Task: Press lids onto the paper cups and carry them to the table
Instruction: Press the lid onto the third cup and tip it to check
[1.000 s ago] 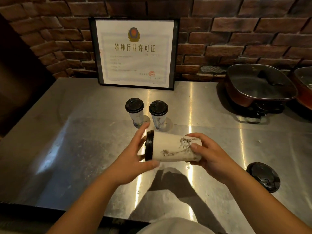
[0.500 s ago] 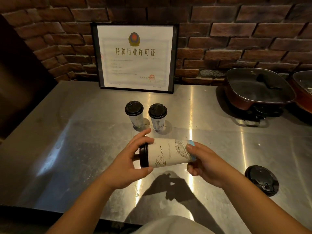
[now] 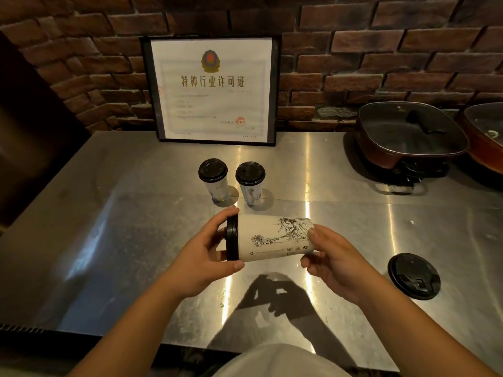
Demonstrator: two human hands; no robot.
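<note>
Holding paper cup (image 3: 275, 239) sideways above counter's (image 3: 136, 240) near-edge middle: left hand (image 3: 201, 263) curled round black lid (image 3: 232, 238), right hand (image 3: 333, 263) pinching base. Probably light, thin-walled, crushable; best gripped at stiffer rim and base, not mid-wall.

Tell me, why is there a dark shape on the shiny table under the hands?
In the head view, that is the shadow of the left hand, the right hand and the paper cup, so the light comes from above. The bright stripes on the steel table are glare, and the wide lens bends the brick wall.
</note>
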